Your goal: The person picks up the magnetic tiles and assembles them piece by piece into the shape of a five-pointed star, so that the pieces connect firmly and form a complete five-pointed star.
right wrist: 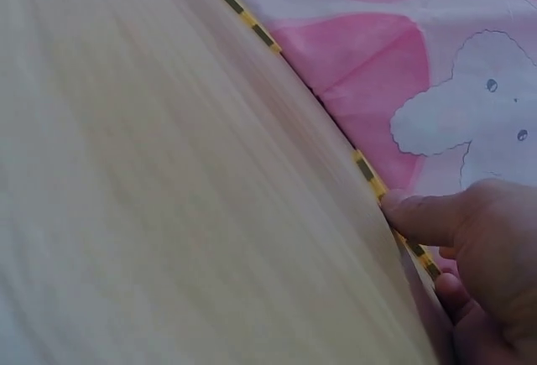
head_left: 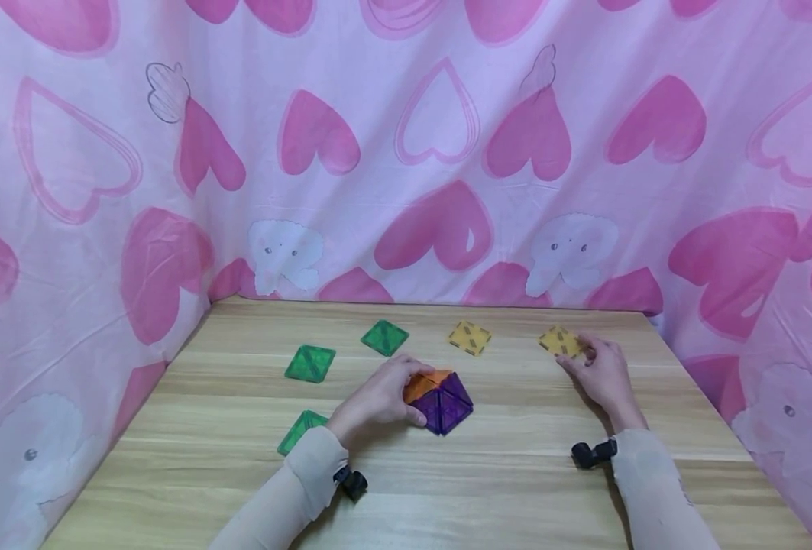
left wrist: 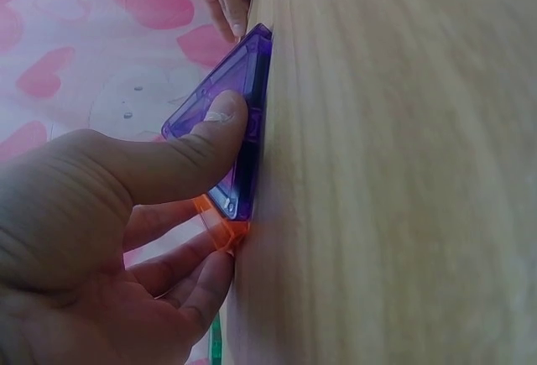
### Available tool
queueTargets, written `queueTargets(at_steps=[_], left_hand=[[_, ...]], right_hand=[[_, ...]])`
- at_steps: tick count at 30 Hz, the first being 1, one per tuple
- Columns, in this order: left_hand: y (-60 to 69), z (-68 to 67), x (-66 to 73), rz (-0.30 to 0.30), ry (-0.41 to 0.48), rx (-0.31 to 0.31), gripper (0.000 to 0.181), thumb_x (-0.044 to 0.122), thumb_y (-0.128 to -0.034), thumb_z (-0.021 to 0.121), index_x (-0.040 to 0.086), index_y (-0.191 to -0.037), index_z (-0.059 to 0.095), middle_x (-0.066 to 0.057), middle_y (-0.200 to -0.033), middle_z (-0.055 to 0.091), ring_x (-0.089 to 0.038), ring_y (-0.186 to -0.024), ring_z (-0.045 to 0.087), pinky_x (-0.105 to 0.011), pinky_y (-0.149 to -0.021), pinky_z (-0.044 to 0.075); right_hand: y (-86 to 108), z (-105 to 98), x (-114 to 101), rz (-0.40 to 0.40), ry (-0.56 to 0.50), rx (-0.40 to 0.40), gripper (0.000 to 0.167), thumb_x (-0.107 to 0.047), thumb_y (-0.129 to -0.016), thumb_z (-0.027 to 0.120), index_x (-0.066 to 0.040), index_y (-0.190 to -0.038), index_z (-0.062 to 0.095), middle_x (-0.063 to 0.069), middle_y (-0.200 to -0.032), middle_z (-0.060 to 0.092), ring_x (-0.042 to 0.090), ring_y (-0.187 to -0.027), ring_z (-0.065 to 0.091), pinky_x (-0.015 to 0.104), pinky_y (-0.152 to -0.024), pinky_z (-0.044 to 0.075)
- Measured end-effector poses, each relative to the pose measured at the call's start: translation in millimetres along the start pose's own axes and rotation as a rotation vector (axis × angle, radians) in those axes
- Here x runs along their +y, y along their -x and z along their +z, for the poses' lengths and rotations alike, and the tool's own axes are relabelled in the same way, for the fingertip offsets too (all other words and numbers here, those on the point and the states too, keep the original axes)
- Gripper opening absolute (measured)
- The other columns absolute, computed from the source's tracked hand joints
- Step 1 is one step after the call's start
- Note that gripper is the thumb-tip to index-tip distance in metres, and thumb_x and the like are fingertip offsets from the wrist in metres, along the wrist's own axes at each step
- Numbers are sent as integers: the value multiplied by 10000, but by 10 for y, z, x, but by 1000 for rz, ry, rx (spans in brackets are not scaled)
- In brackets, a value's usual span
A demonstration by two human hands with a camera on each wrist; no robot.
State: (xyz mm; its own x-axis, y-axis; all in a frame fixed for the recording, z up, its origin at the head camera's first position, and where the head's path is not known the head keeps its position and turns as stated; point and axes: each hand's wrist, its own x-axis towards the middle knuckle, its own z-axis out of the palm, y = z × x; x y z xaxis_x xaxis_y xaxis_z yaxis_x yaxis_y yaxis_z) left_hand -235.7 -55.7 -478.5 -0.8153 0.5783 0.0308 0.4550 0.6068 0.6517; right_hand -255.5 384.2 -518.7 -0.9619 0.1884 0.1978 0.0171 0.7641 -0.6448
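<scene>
A low six-sided shape of purple and orange magnetic tiles (head_left: 455, 402) sits on the wooden table. My left hand (head_left: 383, 393) grips its left side. In the left wrist view the thumb lies on a purple triangle tile (left wrist: 189, 117), while the fingers are at the orange tiles (left wrist: 220, 229) and partly hide them. At the back right my right hand (head_left: 603, 376) pinches the near right edge of a yellow square magnetic tile (head_left: 557, 338). From the right wrist the tile appears edge-on, low against the tabletop, between thumb and fingers.
Another yellow tile (head_left: 470, 338) lies flat at the back middle. Green tiles lie at the back (head_left: 385, 337), at the left (head_left: 311, 363) and beside the left forearm (head_left: 302, 430), which partly covers the last one. A pink heart-patterned curtain (head_left: 433, 221) borders the table (head_left: 502, 489).
</scene>
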Motion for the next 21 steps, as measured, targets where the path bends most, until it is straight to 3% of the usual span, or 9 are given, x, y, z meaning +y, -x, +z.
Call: queueTargets(at_steps=[4,5,9,12,17,21], left_hand=[[-13,1,-2,5,-1,5,842,151,-796,1035,117,-1544,650,-77,-1494,617,-294,-1404,573,-504,-1239,454],[-15,2,-3,7,0,7,842,149,-791,1038,114,-1539,653,-83,-1493,618,-299,-1404,573,-508,-1237,454],[-15,4,-7,1,1,6,845,150,-789,1039,120,-1541,653,-82,-1492,617,-302,-1405,572,-510,-1241,450],[-10,5,-11,-4,3,-1,845,157,-798,1034,131,-1549,649,-70,-1494,613,-290,-1405,570,-503,-1244,448],[-5,4,-14,-3,6,-3,846,160,-803,1032,130,-1555,645,-67,-1491,610,-285,-1400,569,-503,-1243,449],[-4,5,-21,-4,7,-5,841,146,-808,1026,133,-1557,643,-65,-1504,607,-290,-1415,564,-505,-1250,443]], right_hand=[[-3,-48,53,-109,-33,-84,750,-162,-1059,778,70,-1667,406,347,-1511,574,430,-1231,613,487,-1020,500],[0,-67,59,-136,-53,-117,729,-107,-1066,747,54,-1681,391,336,-1559,560,440,-1279,609,429,-1059,496],[31,-118,48,-194,-120,-205,674,49,-1066,635,-15,-1698,412,297,-1667,484,481,-1422,548,455,-1185,431],[39,-105,45,-230,-115,-189,609,64,-1054,641,-1,-1643,501,305,-1585,553,459,-1344,584,433,-1108,457],[46,-77,58,-280,-105,-189,479,-21,-1061,716,-14,-1533,635,244,-1482,653,332,-1209,631,168,-950,451],[65,-63,36,-283,-93,-214,430,-58,-1077,718,-57,-1506,674,209,-1460,662,231,-1129,621,165,-908,461]])
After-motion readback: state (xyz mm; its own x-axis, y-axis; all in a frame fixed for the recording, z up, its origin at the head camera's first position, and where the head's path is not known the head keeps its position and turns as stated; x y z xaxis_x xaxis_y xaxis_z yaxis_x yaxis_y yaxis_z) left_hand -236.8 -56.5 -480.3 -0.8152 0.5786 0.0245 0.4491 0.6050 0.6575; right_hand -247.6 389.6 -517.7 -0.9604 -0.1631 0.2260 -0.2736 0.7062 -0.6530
